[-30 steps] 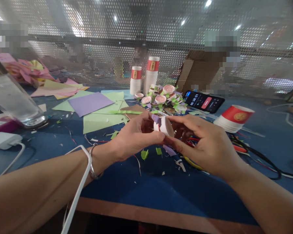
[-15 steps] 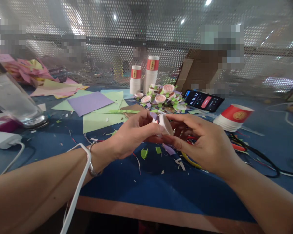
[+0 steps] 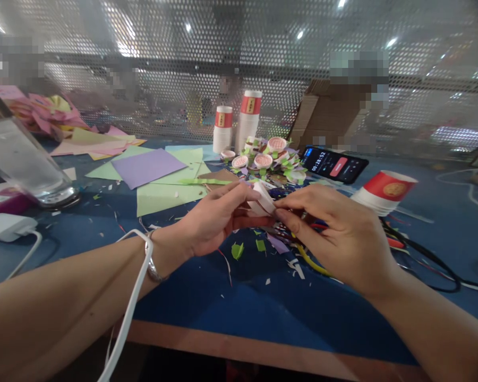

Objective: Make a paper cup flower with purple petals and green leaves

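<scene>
Between my hands is a short white round piece [image 3: 265,198], which looks like a cut-off paper cup bottom. My left hand [image 3: 223,212] grips it from the left, thumb on top and fingers underneath. At its right edge my right hand [image 3: 322,223] pinches with thumb and forefinger. Just behind lies a heap of similar round cup pieces [image 3: 263,161] with pink print and green and purple paper bits. Small green paper scraps [image 3: 237,251] and a purple strip [image 3: 278,244] lie below my hands on the blue table [image 3: 239,307].
Two stacks of paper cups [image 3: 222,139] stand behind the heap. A phone [image 3: 334,163] and a tilted red-and-white cup [image 3: 386,191] are at right, near black cables [image 3: 426,260]. Coloured paper sheets [image 3: 147,167] and a clear water container [image 3: 27,154] occupy the left. A white cord [image 3: 133,297] crosses my left wrist.
The white piece has turned so its rim now faces up and left. My right fingers have closed from a spread hold to a pinch at its right edge.
</scene>
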Motion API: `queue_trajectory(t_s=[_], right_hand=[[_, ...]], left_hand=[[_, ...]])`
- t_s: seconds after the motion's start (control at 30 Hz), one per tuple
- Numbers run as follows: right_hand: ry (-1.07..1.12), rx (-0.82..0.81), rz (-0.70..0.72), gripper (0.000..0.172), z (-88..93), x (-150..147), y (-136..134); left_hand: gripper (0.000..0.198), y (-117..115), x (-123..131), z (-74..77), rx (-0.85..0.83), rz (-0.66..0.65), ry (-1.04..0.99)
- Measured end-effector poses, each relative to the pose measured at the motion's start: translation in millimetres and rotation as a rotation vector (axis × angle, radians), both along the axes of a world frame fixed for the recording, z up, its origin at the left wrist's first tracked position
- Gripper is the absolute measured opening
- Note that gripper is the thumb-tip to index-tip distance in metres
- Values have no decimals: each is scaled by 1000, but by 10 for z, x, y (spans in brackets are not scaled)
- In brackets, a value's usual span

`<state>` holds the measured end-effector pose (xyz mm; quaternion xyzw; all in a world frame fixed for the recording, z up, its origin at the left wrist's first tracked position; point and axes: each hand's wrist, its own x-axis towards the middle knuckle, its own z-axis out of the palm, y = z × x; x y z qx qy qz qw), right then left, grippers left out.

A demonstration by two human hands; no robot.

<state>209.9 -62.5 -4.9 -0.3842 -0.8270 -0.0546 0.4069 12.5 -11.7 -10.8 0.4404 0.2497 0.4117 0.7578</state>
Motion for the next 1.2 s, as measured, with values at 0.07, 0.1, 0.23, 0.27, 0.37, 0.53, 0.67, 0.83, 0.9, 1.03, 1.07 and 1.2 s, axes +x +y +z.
queue_trajectory(t_s=[0.07,0.1,0.23,0.27,0.37,0.53,0.67,0.83,0.9,1.03,1.07,1.2], right_hand=[[-6,1,11,10,6,2,6],[-11,0,16,10,9,3,7],[-29,-2,33,9,25,1,-5],[-33,-5,36,9,29,-1,-9],[-42,-23,51,9,34,-8,-11],[-64,-35,79,9,24,-12,-4],[-67,-44,85,10,20,-4,-4],[-57,-88,107,10,32,-11,-14],[-60,-110,118,9,37,-17,-22],[-73,-149,120,10,45,-26,-32],[-73,-152,120,10,47,-27,-32],[-65,-135,124,10,62,-25,-30]], left_hand=[[13,-13,10,4,-6,6,19],[13,-21,14,7,-10,10,26],[10,-58,21,13,16,-28,32],[10,-67,22,13,25,-38,40],[13,-89,24,10,51,-46,85],[12,-96,20,-7,127,-31,188],[13,-99,20,-9,154,-55,216],[10,-130,32,13,174,-67,247],[8,-143,32,23,184,-58,261],[12,-151,14,29,285,34,291],[14,-152,9,27,312,58,299],[16,-172,3,26,322,90,252]])
